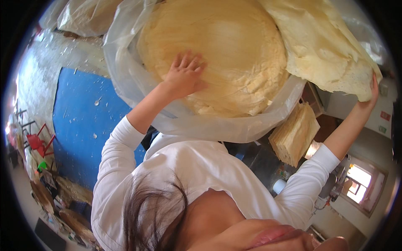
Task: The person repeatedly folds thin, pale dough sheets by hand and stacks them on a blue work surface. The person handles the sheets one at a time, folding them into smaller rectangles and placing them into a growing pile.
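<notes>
A large round stack of thin yellow pancake-like sheets (232,47) lies in front of me, its near edge uneven and crumpled. Clear plastic sheeting (201,125) surrounds the stack on the left and near sides. My left hand (185,75), slightly blurred, lies palm down over the stack's left part with its fingers spread. On the right, my right hand (373,91) grips the outer edge of a large thin sheet (326,47). This sheet hangs out beyond the stack's right side, and its far end runs out of view.
A folded block of layered sheets (295,135) sits at the near right. On the left, a blue mat (88,125) covers part of the floor, scattered with pale flakes. Filled plastic bags (89,17) stand at the far left. A red stool (39,142) is farther off.
</notes>
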The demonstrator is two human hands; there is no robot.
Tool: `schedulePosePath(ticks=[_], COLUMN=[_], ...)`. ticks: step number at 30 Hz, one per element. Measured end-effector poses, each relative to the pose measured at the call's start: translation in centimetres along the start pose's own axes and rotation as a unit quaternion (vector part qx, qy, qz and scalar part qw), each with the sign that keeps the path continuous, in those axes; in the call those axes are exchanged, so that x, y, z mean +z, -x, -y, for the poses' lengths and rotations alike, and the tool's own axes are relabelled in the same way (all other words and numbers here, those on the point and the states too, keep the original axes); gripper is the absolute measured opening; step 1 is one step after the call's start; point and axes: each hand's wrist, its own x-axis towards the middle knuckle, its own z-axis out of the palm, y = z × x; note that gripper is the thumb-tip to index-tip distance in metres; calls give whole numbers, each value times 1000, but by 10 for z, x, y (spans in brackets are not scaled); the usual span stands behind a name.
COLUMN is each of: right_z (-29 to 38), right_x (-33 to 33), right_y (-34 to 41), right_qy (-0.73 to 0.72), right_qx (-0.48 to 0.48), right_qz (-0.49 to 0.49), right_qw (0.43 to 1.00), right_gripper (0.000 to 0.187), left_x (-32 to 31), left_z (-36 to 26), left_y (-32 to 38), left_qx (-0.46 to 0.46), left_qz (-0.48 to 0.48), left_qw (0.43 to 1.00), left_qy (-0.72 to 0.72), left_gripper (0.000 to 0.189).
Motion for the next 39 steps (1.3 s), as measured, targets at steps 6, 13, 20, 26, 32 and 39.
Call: schedulePosePath(ticks=[6, 13, 20, 26, 32, 39], right_z=[18, -49, -63, -116, -192, -217], right_x=[46, 67, 68, 97, 125, 115], right_y=[57, 171, 210, 191, 159, 152], right_qy=[55, 194, 645, 464, 571, 512], right_qx=[3, 15, 35, 42, -39, -116], right_qz=[40, 286, 568, 424, 347, 264], right_qw=[998, 938, 511, 777, 743, 809], right_gripper=[42, 24, 41, 58, 48, 47], left_x=[-35, -30, 12, 21, 26, 31], left_z=[-50, -108, -87, -91, -76, -37], left_y=[-78, -123, -105, -112, -135, -151], left_qx=[63, -75, -62, 36, -284, -281], left_qz=[41, -46, -86, -14, 24, -80], left_qw=[972, 691, 904, 859, 485, 477], left_qy=[223, 718, 415, 510, 827, 829], left_gripper=[54, 104, 78, 55, 55, 27])
